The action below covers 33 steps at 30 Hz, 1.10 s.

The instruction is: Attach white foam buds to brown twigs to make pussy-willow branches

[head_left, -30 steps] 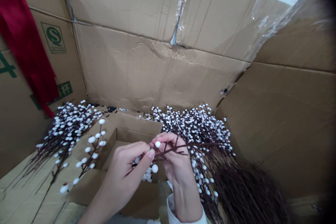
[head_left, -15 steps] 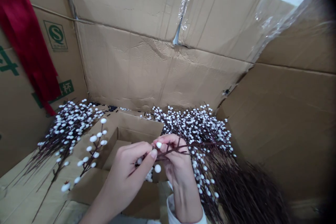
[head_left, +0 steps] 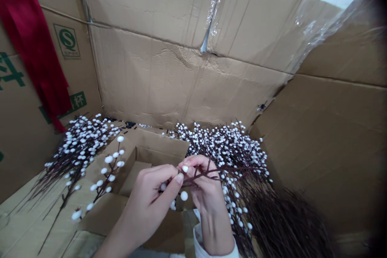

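My left hand (head_left: 148, 201) and my right hand (head_left: 204, 189) meet at a thin dark forked twig (head_left: 199, 173) of artificial berry stem. The right fingers grip its stems, and the left thumb and forefinger pinch near its tip, beside a small white bead (head_left: 185, 168). A larger white berry (head_left: 184, 196) sits just below the fingers. Dense bundles of white-berried branches (head_left: 229, 149) lie behind and right of my right hand, with more (head_left: 78, 153) at the left. A single sprig (head_left: 109, 169) lies left of my left hand.
Large creased cardboard walls (head_left: 181, 80) surround the work area, with a smaller open carton (head_left: 157, 149) beneath my hands. A red cloth (head_left: 33, 36) hangs at the upper left. Bare dark stems (head_left: 287, 225) spread at the lower right.
My hands stay together on the twig, with only slight finger movement. The whole view has drifted a little, so the scene sits slightly lower and further right.
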{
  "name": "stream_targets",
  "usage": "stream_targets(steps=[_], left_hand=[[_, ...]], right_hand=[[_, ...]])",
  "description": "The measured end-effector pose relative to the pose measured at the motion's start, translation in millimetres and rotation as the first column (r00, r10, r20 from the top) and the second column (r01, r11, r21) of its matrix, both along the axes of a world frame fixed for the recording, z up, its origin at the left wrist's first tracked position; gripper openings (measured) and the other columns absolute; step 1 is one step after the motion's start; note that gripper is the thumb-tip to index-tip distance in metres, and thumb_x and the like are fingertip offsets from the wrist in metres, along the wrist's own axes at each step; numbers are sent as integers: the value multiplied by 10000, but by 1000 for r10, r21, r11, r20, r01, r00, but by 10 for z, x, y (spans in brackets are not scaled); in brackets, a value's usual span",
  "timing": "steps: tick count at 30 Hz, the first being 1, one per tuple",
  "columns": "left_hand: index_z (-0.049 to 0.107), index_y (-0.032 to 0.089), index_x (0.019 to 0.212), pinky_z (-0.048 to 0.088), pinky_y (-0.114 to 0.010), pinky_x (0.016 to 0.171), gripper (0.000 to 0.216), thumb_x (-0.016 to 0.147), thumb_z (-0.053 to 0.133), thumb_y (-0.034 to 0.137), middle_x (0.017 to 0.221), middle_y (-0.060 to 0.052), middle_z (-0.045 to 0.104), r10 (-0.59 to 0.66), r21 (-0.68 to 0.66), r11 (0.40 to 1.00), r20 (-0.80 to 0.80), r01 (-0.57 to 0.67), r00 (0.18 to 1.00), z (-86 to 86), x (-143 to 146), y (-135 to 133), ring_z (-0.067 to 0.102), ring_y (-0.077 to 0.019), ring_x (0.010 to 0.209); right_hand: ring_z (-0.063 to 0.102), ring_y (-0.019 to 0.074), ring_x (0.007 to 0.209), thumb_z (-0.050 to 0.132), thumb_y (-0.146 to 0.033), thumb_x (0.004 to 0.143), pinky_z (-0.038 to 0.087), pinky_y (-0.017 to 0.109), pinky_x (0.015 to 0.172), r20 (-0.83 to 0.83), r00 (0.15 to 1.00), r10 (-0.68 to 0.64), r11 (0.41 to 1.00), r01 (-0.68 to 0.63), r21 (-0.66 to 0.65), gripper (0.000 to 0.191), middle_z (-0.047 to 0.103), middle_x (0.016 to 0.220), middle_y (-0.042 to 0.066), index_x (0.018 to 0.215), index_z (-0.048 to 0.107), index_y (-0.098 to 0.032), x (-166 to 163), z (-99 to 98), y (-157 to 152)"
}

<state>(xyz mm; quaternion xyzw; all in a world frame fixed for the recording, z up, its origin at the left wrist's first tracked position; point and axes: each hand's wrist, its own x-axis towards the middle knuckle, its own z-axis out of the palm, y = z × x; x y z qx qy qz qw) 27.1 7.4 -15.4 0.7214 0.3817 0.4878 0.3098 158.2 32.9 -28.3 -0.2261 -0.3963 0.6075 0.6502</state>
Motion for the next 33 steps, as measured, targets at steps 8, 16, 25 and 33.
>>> stream_targets(steps=[8, 16, 25, 33], left_hand=[[314, 224, 608, 277, -241, 514, 373, 965, 421, 251, 572, 59, 364, 9, 11, 1000, -2, -9, 1000, -34, -7, -4, 363, -111, 541], [328, 222, 599, 282, -230, 496, 371, 957, 420, 244, 559, 60, 377, 8, 27, 1000, 8, -8, 1000, -4, 8, 18, 371, -105, 521], [366, 215, 610, 295, -231, 513, 358, 960, 433, 246, 574, 55, 393, 1, 15, 1000, 18, -1, 1000, -39, -2, 1, 389, -107, 543], [364, 215, 602, 306, -231, 519, 372, 965, 434, 260, 575, 50, 395, -14, 32, 999, 15, 14, 1000, -18, -15, 12, 399, -110, 546]], right_hand=[[700, 103, 617, 907, -223, 581, 555, 147, 573, -1, 1000, 17, 999, -17, 43, 148, 755, 667, -12, 653, 778, -227, -2, -6, 19], [704, 91, 625, 896, -215, 611, 549, 125, 574, -2, 1000, 21, 997, -20, 69, 127, 754, 671, -16, 664, 781, -228, 6, -30, 22], [681, 111, 615, 889, -221, 599, 559, 160, 555, 27, 999, 17, 998, -19, 54, 123, 733, 667, 3, 642, 774, -224, -5, -38, 19], [684, 98, 598, 902, -218, 573, 543, 145, 546, 1, 1000, -6, 1000, 6, 12, 153, 730, 660, -18, 654, 772, -222, 1, -36, 11]])
